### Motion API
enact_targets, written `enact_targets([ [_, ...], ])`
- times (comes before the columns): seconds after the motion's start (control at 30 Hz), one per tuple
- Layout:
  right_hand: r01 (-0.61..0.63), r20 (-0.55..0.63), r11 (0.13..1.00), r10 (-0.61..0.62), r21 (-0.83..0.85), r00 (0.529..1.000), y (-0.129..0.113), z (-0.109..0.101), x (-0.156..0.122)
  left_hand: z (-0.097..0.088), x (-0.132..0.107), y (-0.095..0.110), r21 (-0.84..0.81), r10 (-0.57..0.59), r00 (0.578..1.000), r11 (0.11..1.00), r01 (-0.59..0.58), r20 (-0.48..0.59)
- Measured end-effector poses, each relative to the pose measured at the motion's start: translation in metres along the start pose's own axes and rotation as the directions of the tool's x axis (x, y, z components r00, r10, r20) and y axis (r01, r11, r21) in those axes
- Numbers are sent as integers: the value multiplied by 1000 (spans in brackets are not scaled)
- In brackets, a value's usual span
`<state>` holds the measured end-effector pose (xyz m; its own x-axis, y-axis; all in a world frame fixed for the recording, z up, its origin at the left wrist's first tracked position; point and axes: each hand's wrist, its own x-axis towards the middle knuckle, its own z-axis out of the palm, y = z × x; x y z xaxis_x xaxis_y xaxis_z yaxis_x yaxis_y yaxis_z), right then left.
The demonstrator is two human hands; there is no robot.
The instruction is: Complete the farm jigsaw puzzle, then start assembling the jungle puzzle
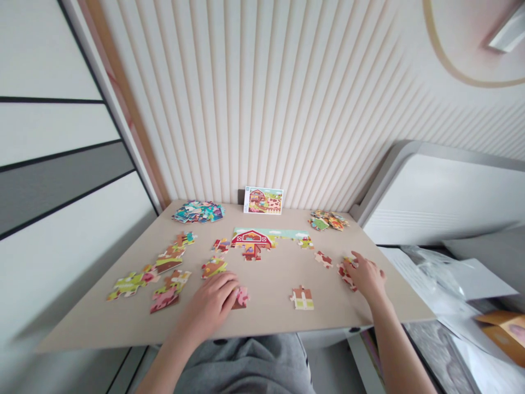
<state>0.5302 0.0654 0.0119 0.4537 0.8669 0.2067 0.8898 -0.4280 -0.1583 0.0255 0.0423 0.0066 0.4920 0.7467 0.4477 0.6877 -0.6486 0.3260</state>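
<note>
My left hand (pixel 211 298) rests on the beige tabletop (pixel 274 323), its fingertips over a pink-spotted puzzle piece (pixel 241 297). Under my right hand (pixel 366 276), fingers curl onto a red-and-cream puzzle piece (pixel 346 276). A partly joined farm puzzle (pixel 251 239) with a red barn lies mid-table. Propped at the back, a picture card (pixel 263 200) shows the same farm. Loose pieces (pixel 168 290) are spread on the left, and a single cream-and-green piece (pixel 302 299) lies between my hands. Heaps of pieces sit at the back left (pixel 198 212) and back right (pixel 328 220).
A ribbed white wall panel (pixel 246 98) rises behind the table. Beyond the right table edge lie plastic sheeting (pixel 435 273) and an orange cardboard box (pixel 506 334). A white cabinet (pixel 61 164) stands on the left. My grey-clothed lap (pixel 244 366) is at the near edge.
</note>
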Motion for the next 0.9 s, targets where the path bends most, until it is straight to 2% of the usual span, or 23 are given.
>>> enact_targets([
  [0.13,-6,-96,1000,8,23,995,-13,-10,1,-1,-1,0,10,-17,999,1000,16,33],
  [0.2,25,-199,998,-13,62,980,-30,-17,-2,-1,-1,0,10,-20,999,1000,19,36],
  [0.27,120,-262,987,-87,111,961,-55,-21,-8,-1,0,0,7,-20,999,1000,20,32],
  [0.4,350,-170,911,-318,217,933,-111,-15,-24,-1,1,0,6,-15,999,1000,15,29],
  [0.5,410,-98,844,-402,345,910,-135,-4,-26,-2,1,2,12,-14,999,1000,13,29],
  [0.6,389,-123,800,-376,456,918,-133,5,-20,-4,1,4,5,-19,1000,1000,19,18],
  [0.77,410,-145,767,-392,493,909,-117,7,-25,-4,2,5,-2,-32,999,999,32,27],
  [0.83,478,-140,720,-478,503,867,-119,6,-34,-3,2,5,-5,-37,999,999,37,32],
  [0.9,573,-131,645,-599,506,790,-126,6,-42,-3,2,5,-7,-42,999,999,42,35],
])
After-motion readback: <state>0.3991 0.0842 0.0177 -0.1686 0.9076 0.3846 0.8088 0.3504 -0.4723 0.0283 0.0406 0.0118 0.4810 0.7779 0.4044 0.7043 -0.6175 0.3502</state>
